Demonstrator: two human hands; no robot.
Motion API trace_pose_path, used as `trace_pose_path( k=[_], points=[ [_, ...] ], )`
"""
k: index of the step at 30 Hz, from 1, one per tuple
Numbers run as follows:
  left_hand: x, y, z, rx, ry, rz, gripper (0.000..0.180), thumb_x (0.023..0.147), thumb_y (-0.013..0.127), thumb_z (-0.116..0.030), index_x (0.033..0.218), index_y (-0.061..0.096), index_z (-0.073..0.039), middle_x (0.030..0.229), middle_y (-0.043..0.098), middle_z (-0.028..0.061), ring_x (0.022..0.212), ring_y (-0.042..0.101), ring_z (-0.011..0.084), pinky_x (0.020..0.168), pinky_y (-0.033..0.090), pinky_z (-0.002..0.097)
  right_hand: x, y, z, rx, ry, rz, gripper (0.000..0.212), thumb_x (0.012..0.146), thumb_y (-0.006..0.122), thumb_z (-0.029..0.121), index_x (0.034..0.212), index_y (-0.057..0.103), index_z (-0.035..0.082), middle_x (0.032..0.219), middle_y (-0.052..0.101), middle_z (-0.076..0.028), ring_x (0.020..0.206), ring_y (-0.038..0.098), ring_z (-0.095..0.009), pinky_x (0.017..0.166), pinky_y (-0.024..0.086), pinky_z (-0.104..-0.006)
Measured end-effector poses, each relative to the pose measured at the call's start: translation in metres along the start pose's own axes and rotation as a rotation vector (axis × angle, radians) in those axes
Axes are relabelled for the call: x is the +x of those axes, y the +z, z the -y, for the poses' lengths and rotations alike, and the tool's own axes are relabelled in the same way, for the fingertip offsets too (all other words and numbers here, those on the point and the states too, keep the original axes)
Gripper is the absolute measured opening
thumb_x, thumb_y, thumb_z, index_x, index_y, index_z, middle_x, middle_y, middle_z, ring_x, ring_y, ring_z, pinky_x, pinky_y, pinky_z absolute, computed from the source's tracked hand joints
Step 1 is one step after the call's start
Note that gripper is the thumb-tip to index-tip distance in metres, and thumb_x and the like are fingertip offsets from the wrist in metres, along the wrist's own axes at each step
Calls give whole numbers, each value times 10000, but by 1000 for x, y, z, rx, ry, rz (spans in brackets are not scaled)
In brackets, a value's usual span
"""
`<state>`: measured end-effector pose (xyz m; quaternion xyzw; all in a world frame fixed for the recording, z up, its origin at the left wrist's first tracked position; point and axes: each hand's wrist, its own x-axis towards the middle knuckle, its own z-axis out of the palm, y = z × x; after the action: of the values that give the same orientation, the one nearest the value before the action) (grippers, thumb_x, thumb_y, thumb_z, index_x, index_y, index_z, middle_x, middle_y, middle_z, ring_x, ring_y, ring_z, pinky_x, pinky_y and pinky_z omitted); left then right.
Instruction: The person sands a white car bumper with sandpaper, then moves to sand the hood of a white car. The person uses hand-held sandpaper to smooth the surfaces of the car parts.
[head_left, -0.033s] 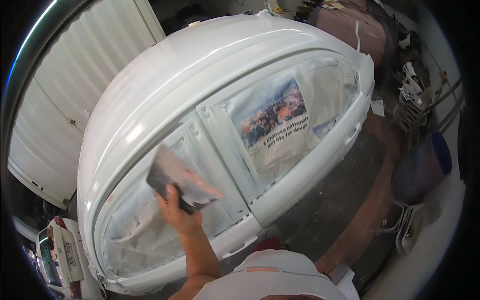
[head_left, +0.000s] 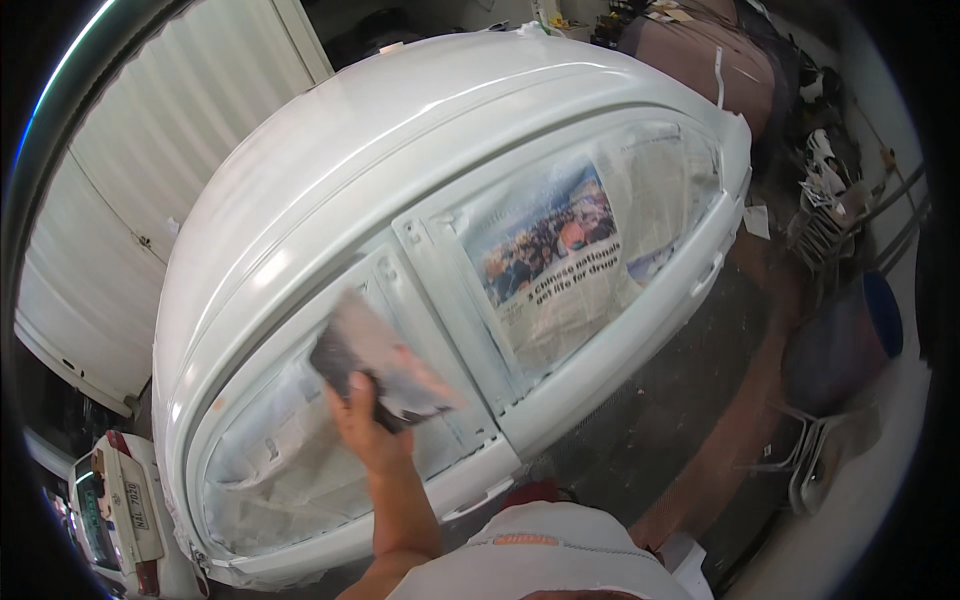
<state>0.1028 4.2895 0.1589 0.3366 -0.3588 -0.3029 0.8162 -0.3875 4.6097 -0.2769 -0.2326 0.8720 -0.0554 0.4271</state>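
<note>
My left hand (head_left: 372, 432) grips a flat rectangular sheet (head_left: 385, 362) by its lower left edge, the thumb along its face. The sheet looks dark at one side and pale pinkish grey across the rest; blur hides its exact kind. It is in front of the left side window of a white car body (head_left: 350, 140). That window is masked with whitish paper (head_left: 275, 470). A pillar divides it from the right window, which is covered by newspaper (head_left: 550, 300) with a colour picture. My right hand is out of view.
A white parked car (head_left: 125, 510) stands at the lower left, below a corrugated metal door (head_left: 150, 130). To the right are a blue drum (head_left: 840, 340), a metal-legged chair (head_left: 815, 450) and stacked clutter (head_left: 825, 190). A brown-covered bulk (head_left: 700, 55) sits at the far right.
My left hand and the sheet have shifted slightly right and down across the masked window. The grip looks the same.
</note>
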Motion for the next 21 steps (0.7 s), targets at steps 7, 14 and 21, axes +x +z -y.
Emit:
trace_pose_path(
  k=[7,14,21],
  points=[
    [-23,70,99,57,-651,488,537,1042,706,-267,1465,493,-15,1278,650,62,1129,616,124,997,499,307,32,-98,159,197,-179,-259,486,1036,567,141,1476,528,-60,1448,609,-268,1365,574,-396,1153,418,-432],
    [-77,114,167,174,-1062,664,594,1054,683,-365,1513,498,-35,1348,637,56,1234,575,138,1079,451,324,12,-205,338,1051,-587,47,529,1000,678,85,1486,497,-13,1342,657,-136,1242,636,-264,1119,462,-401],
    [-157,150,197,324,-1057,729,587,1044,698,-341,1519,507,-54,1349,649,67,1253,580,159,1104,448,333,28,-284,397,979,-868,862,436,924,767,27,1304,553,31,1207,685,-50,1124,652,-145,1014,506,-313]
  ],
)
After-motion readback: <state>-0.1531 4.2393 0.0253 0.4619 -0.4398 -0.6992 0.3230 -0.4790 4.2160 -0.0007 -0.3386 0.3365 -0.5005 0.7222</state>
